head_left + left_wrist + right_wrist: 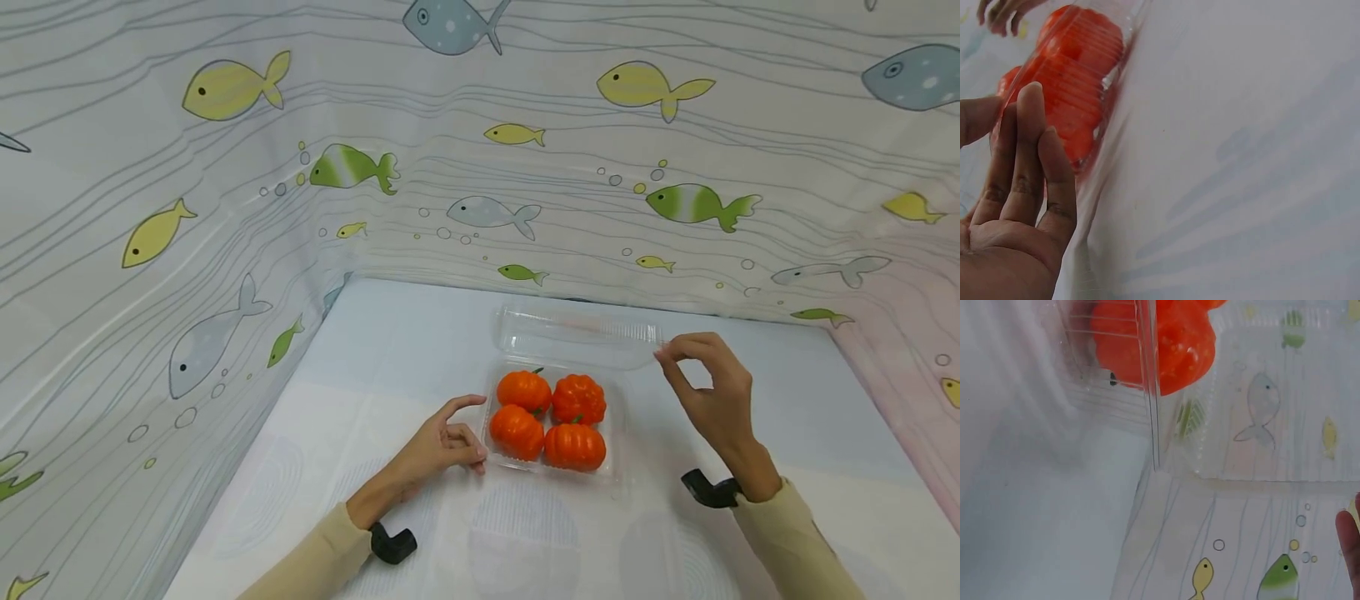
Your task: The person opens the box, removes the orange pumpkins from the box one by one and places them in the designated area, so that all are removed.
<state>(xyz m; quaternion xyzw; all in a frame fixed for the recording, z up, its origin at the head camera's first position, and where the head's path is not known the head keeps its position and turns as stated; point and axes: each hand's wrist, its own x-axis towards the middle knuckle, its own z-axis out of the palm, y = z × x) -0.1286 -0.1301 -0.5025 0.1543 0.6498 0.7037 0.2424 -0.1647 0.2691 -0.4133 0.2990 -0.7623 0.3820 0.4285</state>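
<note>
Resting the left hand [430, 444], with thumb and fingers parted and loosely bent, at the left edge of a square clear plastic container [617, 408] holding four ribbed orange pumpkins [576, 448] with green stems, on the pale patterned table [375, 350]. Pinching with the right hand [723, 398], between thumb and forefinger, the right end of a ridged transparent plastic lid [577, 335] on the container's far side

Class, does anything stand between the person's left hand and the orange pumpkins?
Yes: the clear box's left wall stands between the left hand and the pumpkins. From above, nothing visible blocks them, since the lid is open on the box's far side.
</note>
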